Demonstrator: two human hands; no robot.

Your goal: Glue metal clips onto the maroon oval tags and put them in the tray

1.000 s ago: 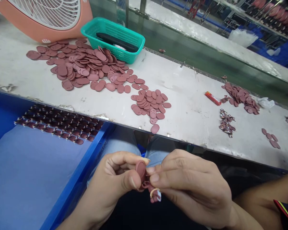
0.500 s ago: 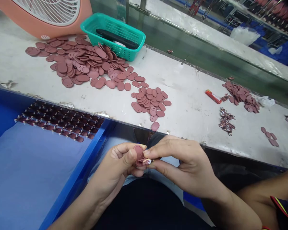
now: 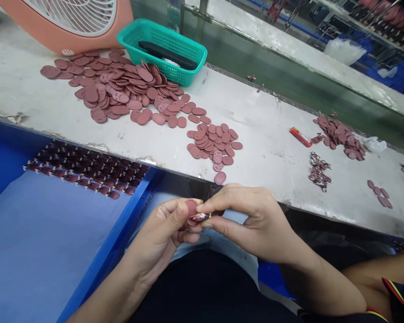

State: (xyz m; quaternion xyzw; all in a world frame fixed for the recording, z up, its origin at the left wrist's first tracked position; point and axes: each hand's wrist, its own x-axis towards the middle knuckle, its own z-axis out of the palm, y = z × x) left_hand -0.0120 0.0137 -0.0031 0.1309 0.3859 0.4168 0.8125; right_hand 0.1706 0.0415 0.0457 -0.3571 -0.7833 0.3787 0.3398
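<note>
Between thumb and fingers, my left hand pinches a dusky-red oval leather piece above my lap. My right hand is closed at the piece's right side, thumb and forefinger on a small part with white and metallic bits. That part touches the oval piece; its exact kind is too small to make out. Just beyond my hands, a small pile of similar oval pieces lies near the table's front edge.
A larger heap of ovals lies before a green basket and an orange fan. Finished-looking rows fill part of a blue tray. A red packet lies right. A co-worker's arm is at the right edge.
Both hands have shifted slightly up and left in the view, still holding the oval piece and small part. The camera view has moved a little. The piles look the same.
</note>
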